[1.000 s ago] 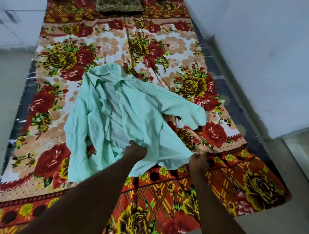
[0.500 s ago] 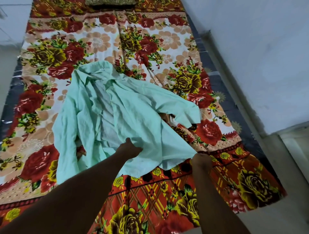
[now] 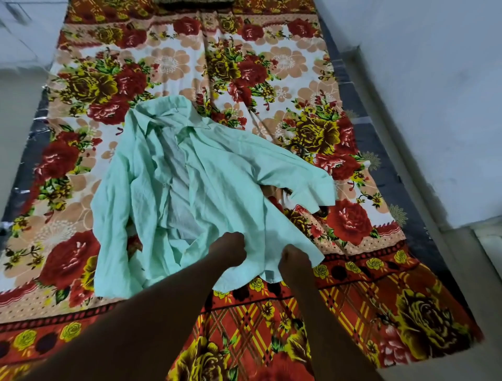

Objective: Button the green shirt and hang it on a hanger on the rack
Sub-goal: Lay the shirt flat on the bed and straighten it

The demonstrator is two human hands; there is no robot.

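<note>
The pale green shirt [image 3: 217, 185] lies rumpled and unbuttoned on the floral bedspread, collar pointing away from me, its front open and showing the lighter inside. One sleeve stretches out to the right, the other hangs down the left side. My left hand [image 3: 229, 248] is closed on the shirt's lower front panel near the hem. My right hand [image 3: 294, 261] grips the same hem a little to the right. No hanger or rack is in view.
The floral bedspread [image 3: 353, 312] in red, yellow and cream covers a low bed. A dark pillow [image 3: 195, 2] sits at the far end. A white wall [image 3: 434, 95] runs along the right side, with pale floor at the left.
My right hand has moved left along the hem, closer to my left hand. The shirt's lower right corner has been drawn in with it. The view has shifted slightly.
</note>
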